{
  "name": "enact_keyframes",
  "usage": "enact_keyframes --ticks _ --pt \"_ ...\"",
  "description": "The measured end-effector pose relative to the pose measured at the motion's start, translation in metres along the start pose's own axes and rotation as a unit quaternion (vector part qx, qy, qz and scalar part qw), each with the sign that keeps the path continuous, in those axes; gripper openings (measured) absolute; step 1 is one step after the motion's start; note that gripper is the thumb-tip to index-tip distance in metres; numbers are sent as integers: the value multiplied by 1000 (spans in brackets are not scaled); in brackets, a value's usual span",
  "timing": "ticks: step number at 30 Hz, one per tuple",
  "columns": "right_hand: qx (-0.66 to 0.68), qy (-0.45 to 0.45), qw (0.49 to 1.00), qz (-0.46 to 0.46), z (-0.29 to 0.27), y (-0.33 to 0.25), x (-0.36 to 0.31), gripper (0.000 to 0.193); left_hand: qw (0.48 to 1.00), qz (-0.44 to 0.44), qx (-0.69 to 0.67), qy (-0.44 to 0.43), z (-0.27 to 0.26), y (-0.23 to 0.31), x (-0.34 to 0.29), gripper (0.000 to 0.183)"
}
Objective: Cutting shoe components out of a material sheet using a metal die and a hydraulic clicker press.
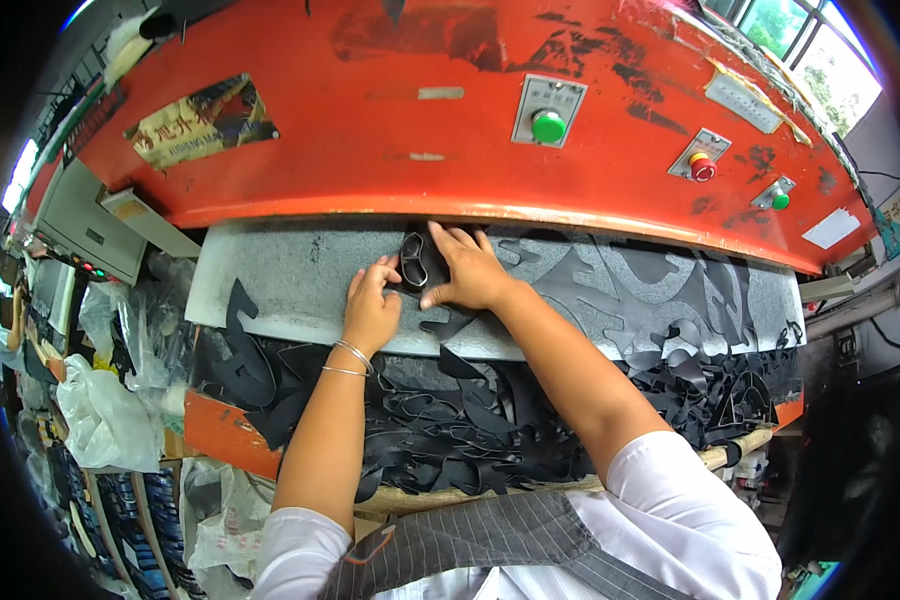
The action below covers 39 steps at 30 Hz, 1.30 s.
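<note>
Shiny metal die (414, 263), matt scraps (460, 410), glossy panel (370, 140) (scuffed paint)

Near the frame's centre, the cutting die (414, 261) sits on the surface (290, 275), below the machine front (370, 150). Scraps (450, 408) heap lower down; a plastic bag (108, 415) is at left.

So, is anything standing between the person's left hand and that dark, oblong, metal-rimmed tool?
Nothing visible does: the bare left hand is right at the left side of the dark, oblong, metal-rimmed tool; whether they touch is hard to tell.
</note>
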State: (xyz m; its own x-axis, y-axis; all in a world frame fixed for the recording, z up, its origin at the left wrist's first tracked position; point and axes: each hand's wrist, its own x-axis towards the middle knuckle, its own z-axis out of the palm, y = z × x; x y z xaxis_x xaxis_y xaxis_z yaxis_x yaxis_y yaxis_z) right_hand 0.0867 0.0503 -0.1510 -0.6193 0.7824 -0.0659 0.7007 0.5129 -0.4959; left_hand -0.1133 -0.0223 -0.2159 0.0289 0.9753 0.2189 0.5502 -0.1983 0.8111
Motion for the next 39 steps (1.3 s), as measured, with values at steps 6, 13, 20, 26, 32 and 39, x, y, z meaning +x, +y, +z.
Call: enact_keyframes --ticks 6,13,20,26,32,39 --pt "-31 342 939 -25 -103 57 -108 91 973 -86 -194 86 -8 69 53 19" --pt "-52 808 547 213 -323 222 -164 82 981 188 -37 -16 36 228 154 30" --pt "188 690 691 104 -316 218 -213 90 984 175 30 13 40 206 119 28" --pt "68 663 741 80 -293 138 -233 54 971 -101 128 -178 -40 146 -79 26" --pt "-8 444 888 -120 -197 32 -125 51 977 4 207 -46 -26 137 -150 18" --pt "-33 104 959 -261 -60 -18 -27 37 979 -16 200 -15 -17 134 -162 19"
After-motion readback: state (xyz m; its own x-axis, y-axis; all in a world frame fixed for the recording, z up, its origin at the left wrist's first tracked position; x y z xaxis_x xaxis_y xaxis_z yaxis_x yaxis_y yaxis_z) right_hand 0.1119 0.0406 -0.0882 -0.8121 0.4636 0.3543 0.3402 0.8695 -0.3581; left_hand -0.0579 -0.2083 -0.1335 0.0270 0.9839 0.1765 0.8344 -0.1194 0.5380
